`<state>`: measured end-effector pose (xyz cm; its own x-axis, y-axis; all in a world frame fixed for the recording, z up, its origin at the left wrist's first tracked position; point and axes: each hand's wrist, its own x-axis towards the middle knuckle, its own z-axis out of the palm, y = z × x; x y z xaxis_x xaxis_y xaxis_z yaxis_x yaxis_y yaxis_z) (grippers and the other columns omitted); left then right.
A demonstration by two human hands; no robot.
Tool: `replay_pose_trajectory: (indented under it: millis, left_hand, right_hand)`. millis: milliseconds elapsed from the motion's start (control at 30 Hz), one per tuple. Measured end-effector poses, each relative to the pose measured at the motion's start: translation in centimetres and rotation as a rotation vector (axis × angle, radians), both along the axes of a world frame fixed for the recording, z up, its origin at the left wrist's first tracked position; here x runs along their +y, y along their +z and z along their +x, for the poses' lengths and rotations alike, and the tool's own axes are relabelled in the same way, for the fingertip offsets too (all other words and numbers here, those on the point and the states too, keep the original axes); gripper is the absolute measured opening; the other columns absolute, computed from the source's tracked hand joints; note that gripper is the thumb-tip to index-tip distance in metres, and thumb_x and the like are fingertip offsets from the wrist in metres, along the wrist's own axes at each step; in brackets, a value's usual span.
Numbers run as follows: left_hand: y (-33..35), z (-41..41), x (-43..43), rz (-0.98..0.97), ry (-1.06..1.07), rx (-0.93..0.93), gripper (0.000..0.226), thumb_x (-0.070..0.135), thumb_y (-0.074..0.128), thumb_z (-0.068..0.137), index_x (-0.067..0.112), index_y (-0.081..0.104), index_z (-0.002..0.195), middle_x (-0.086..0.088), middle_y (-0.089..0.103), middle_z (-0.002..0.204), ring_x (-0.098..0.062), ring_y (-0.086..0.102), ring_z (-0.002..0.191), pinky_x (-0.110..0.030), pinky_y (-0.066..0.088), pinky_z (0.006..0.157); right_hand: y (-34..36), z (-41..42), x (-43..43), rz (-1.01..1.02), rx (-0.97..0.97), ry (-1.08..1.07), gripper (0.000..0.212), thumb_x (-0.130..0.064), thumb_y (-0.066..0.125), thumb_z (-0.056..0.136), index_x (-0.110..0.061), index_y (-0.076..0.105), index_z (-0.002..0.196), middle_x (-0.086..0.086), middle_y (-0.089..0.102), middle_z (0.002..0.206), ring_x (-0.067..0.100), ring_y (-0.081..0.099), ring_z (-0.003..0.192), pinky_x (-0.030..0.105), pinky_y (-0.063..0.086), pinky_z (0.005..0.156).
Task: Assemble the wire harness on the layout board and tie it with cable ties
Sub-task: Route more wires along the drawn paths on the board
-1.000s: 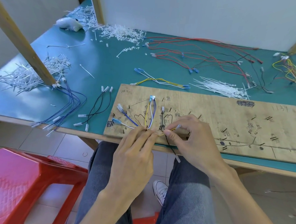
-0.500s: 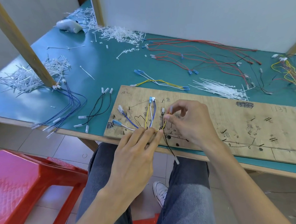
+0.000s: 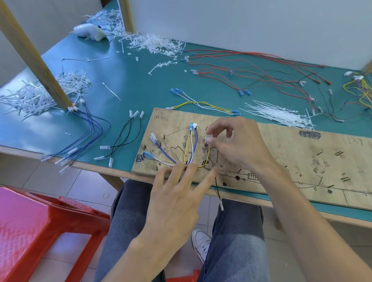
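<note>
The wooden layout board (image 3: 287, 159) lies at the table's near edge, marked with pen lines and pegs. On its left end, blue, white and yellow wires (image 3: 190, 149) fan out from one junction. My left hand (image 3: 178, 196) presses straight fingertips on that junction at the board's front edge. My right hand (image 3: 234, 147) pinches the white connector at the end of a yellow wire (image 3: 208, 157), holding it above the board just right of the fan. A black wire (image 3: 219, 194) hangs off the board's front edge.
A pile of white cable ties (image 3: 277, 114) lies behind the board. Red and black wires (image 3: 259, 78) spread across the back. Blue wires (image 3: 84, 139) and black wires (image 3: 122, 139) lie to the left. Cut tie scraps (image 3: 36, 92) are heaped at far left. A red stool (image 3: 25, 229) stands below.
My right hand has lifted from the junction and carried the yellow wire's connector up and away along the board. My left hand stayed on the junction, its fingers now spread.
</note>
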<state>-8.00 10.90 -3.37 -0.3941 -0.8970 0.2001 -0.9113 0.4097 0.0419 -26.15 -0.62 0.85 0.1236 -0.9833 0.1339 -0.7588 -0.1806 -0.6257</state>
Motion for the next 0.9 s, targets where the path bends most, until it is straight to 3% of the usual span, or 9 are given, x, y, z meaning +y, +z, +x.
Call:
replay_pose_trajectory:
  millis: [133,300,467,567,700,900]
  left_hand:
    - [-0.1,0.4,0.0,0.010,0.008,0.031,0.067,0.009,0.052,0.074,0.025,0.058,0.139,0.002,0.055,0.133,-0.027,0.054,0.116,-0.044,0.042,0.095]
    - [-0.4,0.6,0.1,0.013,0.004,0.059,0.062,0.010,0.046,0.081,0.022,0.061,0.140,0.000,0.060,0.135,-0.026,0.055,0.119,-0.043,0.044,0.097]
    - [-0.6,0.5,0.1,-0.005,0.001,0.074,0.064,0.007,0.062,0.077,0.022,0.061,0.140,-0.001,0.059,0.135,-0.027,0.055,0.119,-0.044,0.044,0.098]
    - [-0.5,0.4,0.1,0.010,0.013,0.074,0.067,0.005,0.057,0.075,0.024,0.060,0.139,-0.001,0.057,0.137,-0.028,0.053,0.120,-0.044,0.041,0.097]
    - [-0.2,0.3,0.1,0.089,0.025,0.034,0.075,0.007,0.044,0.073,0.030,0.055,0.143,-0.002,0.055,0.141,-0.030,0.052,0.122,-0.046,0.040,0.097]
    - [0.2,0.2,0.0,0.101,0.034,0.038,0.081,0.005,0.055,0.067,0.031,0.054,0.144,-0.003,0.055,0.141,-0.031,0.052,0.120,-0.047,0.041,0.095]
  right_hand:
    - [0.6,0.1,-1.1,0.074,-0.033,0.018,0.009,-0.026,0.089,0.080,-0.028,0.081,0.083,-0.022,0.071,0.067,-0.008,0.054,0.061,0.005,0.037,0.058]
    - [0.9,0.6,-1.8,0.135,-0.039,0.017,0.008,-0.022,0.091,0.079,-0.023,0.084,0.082,-0.012,0.074,0.068,-0.010,0.058,0.058,0.002,0.037,0.057]
    - [0.9,0.5,-2.1,0.180,-0.051,-0.021,0.009,-0.024,0.092,0.079,-0.025,0.083,0.078,-0.010,0.076,0.068,-0.006,0.063,0.059,0.003,0.038,0.056]
    - [1.1,0.7,-2.3,0.219,-0.030,-0.023,0.007,-0.023,0.090,0.082,-0.023,0.083,0.080,-0.010,0.076,0.068,-0.001,0.068,0.064,0.014,0.045,0.063]
    - [1.7,1.2,-2.9,0.263,0.067,-0.001,0.006,-0.022,0.087,0.084,-0.021,0.083,0.080,-0.010,0.075,0.069,0.002,0.068,0.070,0.016,0.045,0.063]
    - [2.0,2.1,-3.4,0.248,0.225,0.046,0.006,-0.025,0.086,0.085,-0.022,0.082,0.083,-0.009,0.074,0.072,0.014,0.070,0.082,0.038,0.059,0.086]
